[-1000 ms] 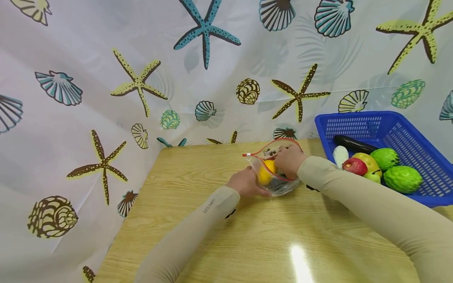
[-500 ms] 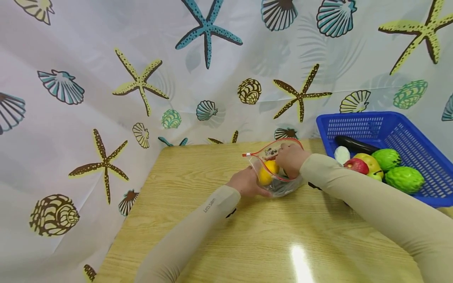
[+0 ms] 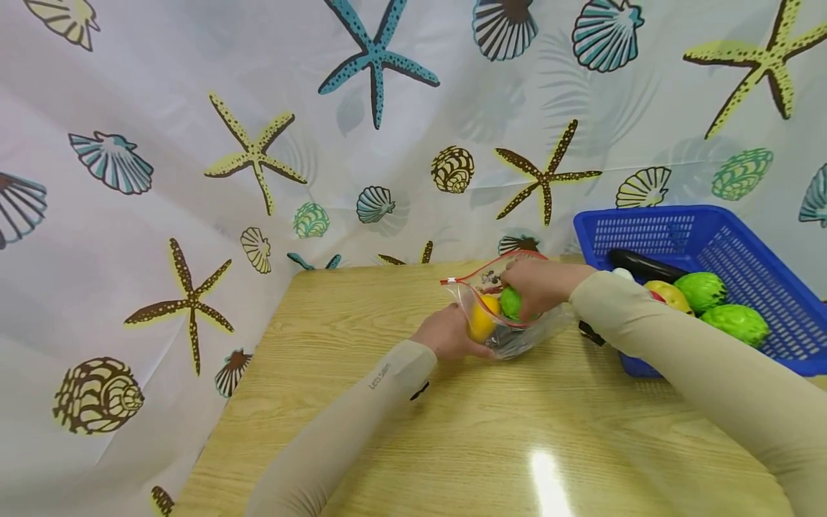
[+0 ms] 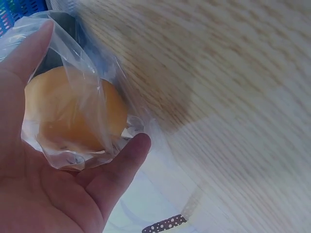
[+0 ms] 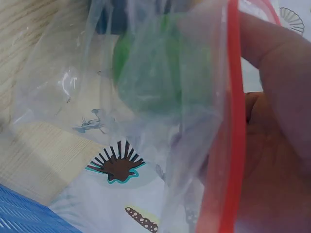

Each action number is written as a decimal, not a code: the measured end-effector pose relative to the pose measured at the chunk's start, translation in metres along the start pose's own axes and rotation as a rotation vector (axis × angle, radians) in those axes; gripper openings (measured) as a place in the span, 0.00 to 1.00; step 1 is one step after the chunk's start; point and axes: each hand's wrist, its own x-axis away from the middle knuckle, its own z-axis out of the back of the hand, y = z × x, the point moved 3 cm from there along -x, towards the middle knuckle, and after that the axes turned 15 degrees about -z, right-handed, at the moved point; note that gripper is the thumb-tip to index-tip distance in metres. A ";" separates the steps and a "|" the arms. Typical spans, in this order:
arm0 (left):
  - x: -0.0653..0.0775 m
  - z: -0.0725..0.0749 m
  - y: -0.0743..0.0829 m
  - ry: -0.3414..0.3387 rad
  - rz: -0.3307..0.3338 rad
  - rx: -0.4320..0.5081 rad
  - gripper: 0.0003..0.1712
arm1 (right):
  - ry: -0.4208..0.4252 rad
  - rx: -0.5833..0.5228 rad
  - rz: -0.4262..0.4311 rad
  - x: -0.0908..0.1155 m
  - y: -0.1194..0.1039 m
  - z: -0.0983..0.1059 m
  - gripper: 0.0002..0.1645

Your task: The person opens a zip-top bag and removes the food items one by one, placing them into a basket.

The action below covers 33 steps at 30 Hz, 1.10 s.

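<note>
A clear zip bag (image 3: 513,349) with a red seal stands open-mouthed on the wooden table. My left hand (image 3: 446,333) grips its left side, thumb and fingers spread around an orange-yellow fruit (image 4: 73,109) inside. My right hand (image 3: 538,282) reaches through the mouth and holds a bumpy green fruit (image 3: 511,304) with its fingers. Through the plastic, the right wrist view shows that green fruit (image 5: 155,73) as a blur, with my thumb beside the red seal (image 5: 235,121). Something dark (image 4: 51,58) also lies in the bag, behind the orange-yellow fruit.
To the right stands a blue plastic basket (image 3: 652,212) holding an eggplant (image 3: 646,266), bumpy green fruits (image 3: 736,324), a yellow fruit (image 3: 672,296) and other pieces partly hidden by my right sleeve. A curtain (image 3: 400,158) printed with shells and starfish hangs behind the table.
My right hand has shifted slightly right and its wrist has lifted, so the green fruit in the bag now shows. My left hand keeps its place on the bag.
</note>
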 end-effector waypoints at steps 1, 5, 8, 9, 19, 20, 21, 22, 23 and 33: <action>0.000 0.000 0.000 -0.001 0.003 -0.003 0.49 | 0.005 -0.029 0.009 0.002 0.000 0.001 0.28; 0.001 -0.001 -0.001 0.000 0.018 -0.002 0.50 | 0.043 -0.152 0.048 0.010 0.002 0.012 0.28; 0.002 -0.002 -0.002 -0.009 0.028 -0.004 0.48 | 0.065 -0.227 0.044 0.018 0.005 0.025 0.31; 0.002 -0.002 -0.003 -0.009 0.028 -0.004 0.48 | 0.076 -0.244 0.036 0.022 0.006 0.030 0.32; -0.002 -0.004 -0.002 -0.020 0.016 -0.061 0.53 | 0.207 -0.292 -0.111 0.076 0.055 0.073 0.37; -0.003 -0.003 -0.002 -0.020 0.015 -0.063 0.56 | 0.213 -0.282 -0.133 0.081 0.062 0.075 0.37; -0.003 -0.003 -0.002 -0.023 0.019 -0.064 0.58 | 0.219 -0.271 -0.148 0.085 0.070 0.077 0.38; -0.003 -0.003 -0.002 -0.026 0.023 -0.066 0.58 | 0.224 -0.261 -0.161 0.089 0.077 0.079 0.38; -0.003 -0.002 -0.003 -0.026 0.027 -0.068 0.60 | 0.226 -0.247 -0.175 0.092 0.085 0.079 0.38; -0.004 -0.003 0.002 -0.068 0.045 -0.076 0.61 | 0.125 -0.169 -0.287 0.102 0.140 0.041 0.35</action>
